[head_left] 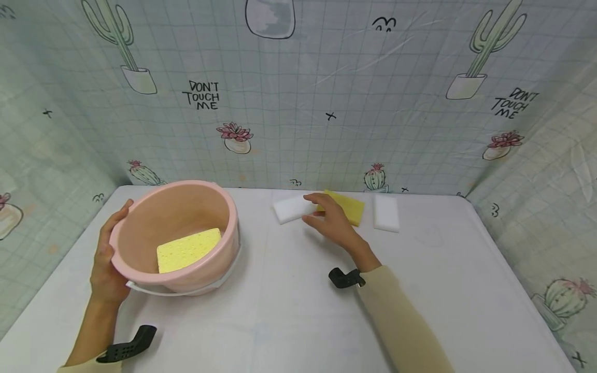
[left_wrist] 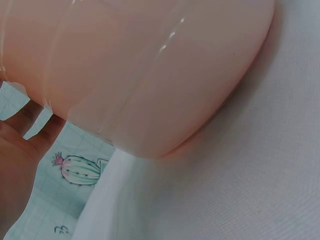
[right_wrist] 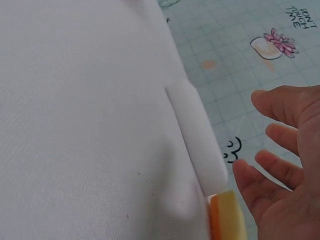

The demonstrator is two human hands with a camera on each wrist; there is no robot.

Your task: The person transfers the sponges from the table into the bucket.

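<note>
My left hand [head_left: 107, 264] grips the left side of a pink bucket [head_left: 158, 223], with the fingers reaching up to its rim. The bucket tilts toward me, and a yellow sponge [head_left: 188, 251] lies inside it. In the left wrist view the bucket's wall [left_wrist: 175, 75] fills the upper part, its lower edge at the white cloth. My right hand [head_left: 333, 223] hovers with thumb and fingers apart, holding nothing. It overlaps the right end of a white sponge [head_left: 291, 210] and the left edge of a flat yellow sponge [head_left: 352, 208], which shows an orange side in the right wrist view.
Another white sponge [head_left: 386, 212] lies to the right of the flat yellow one, near the table's back edge. A white bail handle [head_left: 186, 293] hangs at the bucket's front. Patterned curtain [head_left: 298, 93] encloses the white table [head_left: 289, 311] at the back and both sides.
</note>
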